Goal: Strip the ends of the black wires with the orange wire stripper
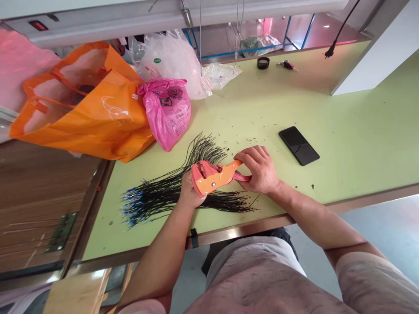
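An orange and red wire stripper [216,178] is held above the table by my right hand [260,170], whose fingers wrap round its handles. My left hand [190,189] is curled close behind the stripper's head, which hides most of its fingers; what it holds cannot be made out. Beneath both hands lies a spread bundle of thin black wires [166,189]. Blue ends are gathered at the left of the bundle, while the wires fan out toward the back and to the right, where bare copper-coloured tips show.
An orange bag [121,117], a knotted pink plastic bag [168,115] and a clear plastic bag [170,56] stand at the back left. A black phone [299,145] lies to the right. Farther back are a black ring [262,63] and keys [288,65]. Small scraps dot the tabletop.
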Action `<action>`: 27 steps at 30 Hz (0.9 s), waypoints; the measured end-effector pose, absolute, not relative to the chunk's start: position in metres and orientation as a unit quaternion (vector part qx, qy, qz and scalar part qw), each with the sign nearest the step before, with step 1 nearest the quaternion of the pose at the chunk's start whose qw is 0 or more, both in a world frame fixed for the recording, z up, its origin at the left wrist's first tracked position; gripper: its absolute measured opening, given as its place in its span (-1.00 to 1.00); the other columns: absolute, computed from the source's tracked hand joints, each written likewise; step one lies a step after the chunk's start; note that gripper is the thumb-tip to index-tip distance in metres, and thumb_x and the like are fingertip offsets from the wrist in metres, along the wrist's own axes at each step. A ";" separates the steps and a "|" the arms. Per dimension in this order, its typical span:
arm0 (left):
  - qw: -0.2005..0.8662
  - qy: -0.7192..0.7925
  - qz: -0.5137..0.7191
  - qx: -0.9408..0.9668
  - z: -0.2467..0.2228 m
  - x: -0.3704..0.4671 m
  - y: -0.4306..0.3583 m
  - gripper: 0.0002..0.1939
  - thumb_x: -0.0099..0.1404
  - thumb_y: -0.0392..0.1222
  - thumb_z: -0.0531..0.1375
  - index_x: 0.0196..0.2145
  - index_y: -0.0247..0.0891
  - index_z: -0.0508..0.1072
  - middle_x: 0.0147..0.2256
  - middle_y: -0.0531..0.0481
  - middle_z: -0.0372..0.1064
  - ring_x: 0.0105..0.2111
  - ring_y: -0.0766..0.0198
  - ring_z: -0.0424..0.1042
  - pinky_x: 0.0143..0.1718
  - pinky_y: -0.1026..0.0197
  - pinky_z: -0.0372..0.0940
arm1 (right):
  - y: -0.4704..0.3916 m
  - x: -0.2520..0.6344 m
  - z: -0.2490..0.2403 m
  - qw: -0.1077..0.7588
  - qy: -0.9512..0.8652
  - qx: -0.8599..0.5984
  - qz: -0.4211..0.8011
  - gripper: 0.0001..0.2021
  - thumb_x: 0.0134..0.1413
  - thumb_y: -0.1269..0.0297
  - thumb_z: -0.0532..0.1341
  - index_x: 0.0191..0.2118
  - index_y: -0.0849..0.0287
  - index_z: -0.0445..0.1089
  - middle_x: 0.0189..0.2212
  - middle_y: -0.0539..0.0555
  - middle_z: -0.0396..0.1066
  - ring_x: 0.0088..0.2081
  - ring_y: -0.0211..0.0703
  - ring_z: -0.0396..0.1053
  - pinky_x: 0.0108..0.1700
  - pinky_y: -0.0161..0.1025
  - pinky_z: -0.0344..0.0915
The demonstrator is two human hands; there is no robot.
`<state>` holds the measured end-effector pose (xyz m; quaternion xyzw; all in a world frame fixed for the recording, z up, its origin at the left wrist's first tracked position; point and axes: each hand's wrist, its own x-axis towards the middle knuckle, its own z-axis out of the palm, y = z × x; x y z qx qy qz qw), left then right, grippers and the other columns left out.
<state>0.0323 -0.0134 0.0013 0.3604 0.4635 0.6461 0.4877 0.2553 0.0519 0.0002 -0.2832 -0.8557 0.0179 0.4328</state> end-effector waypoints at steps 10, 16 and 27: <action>0.503 0.447 0.641 0.369 -0.001 0.034 -0.016 -0.43 0.02 0.41 0.56 -0.46 -0.18 0.64 -0.38 -0.10 0.58 -0.37 0.09 0.60 -0.36 0.09 0.55 | 0.053 0.254 -0.002 0.439 -0.851 -0.288 -0.003 -0.54 0.51 -0.23 0.18 -0.19 0.08 0.49 -0.39 0.04 0.47 -0.35 -0.10 0.30 -0.16 -0.06 0.22; 0.544 0.439 0.615 0.365 -0.005 0.033 -0.022 -0.47 0.03 0.33 0.60 -0.33 -0.11 0.61 -0.35 -0.09 0.61 -0.30 -0.03 0.64 -0.23 -0.10 0.62 | 0.052 0.253 -0.004 0.471 -0.841 -0.267 -0.011 -0.55 0.54 -0.10 0.24 -0.37 0.08 0.37 -0.56 -0.08 0.32 -0.49 -0.22 0.16 -0.26 -0.12 0.17; 0.534 0.441 0.644 0.326 0.006 0.035 -0.012 -0.52 0.07 0.24 0.56 -0.40 -0.23 0.62 -0.35 -0.13 0.63 -0.28 0.05 0.67 -0.27 0.11 0.59 | 0.053 0.253 -0.005 0.419 -0.853 -0.310 0.037 -0.53 0.50 -0.20 0.20 0.18 0.08 0.46 -0.01 0.21 0.56 0.06 0.14 0.45 0.10 0.08 0.32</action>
